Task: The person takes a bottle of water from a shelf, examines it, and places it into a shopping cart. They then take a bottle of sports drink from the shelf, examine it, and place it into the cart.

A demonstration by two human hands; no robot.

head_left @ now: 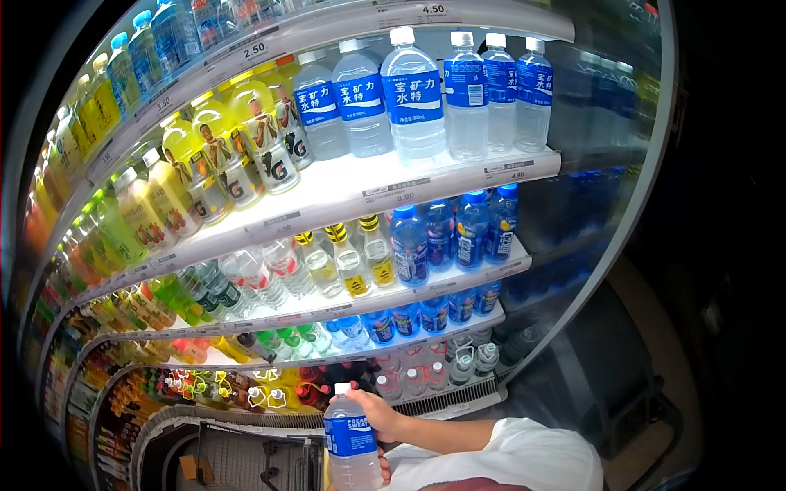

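Observation:
A clear bottle with a white cap and a blue label is held upright at the bottom centre. My right hand grips its upper part, with fingers beside the cap; the bare forearm runs into a white sleeve. Lower down, the fingers of my left hand wrap round the side of the same bottle; the rest of that hand is hidden. On the upper shelf stand several similar bottles with blue labels.
Curved shelves of drinks fill the left and centre. Blue-capped bottles stand on a middle shelf. Below is a wire cart with a small brown item in it. A clear side panel edges the display, with a dark object beyond.

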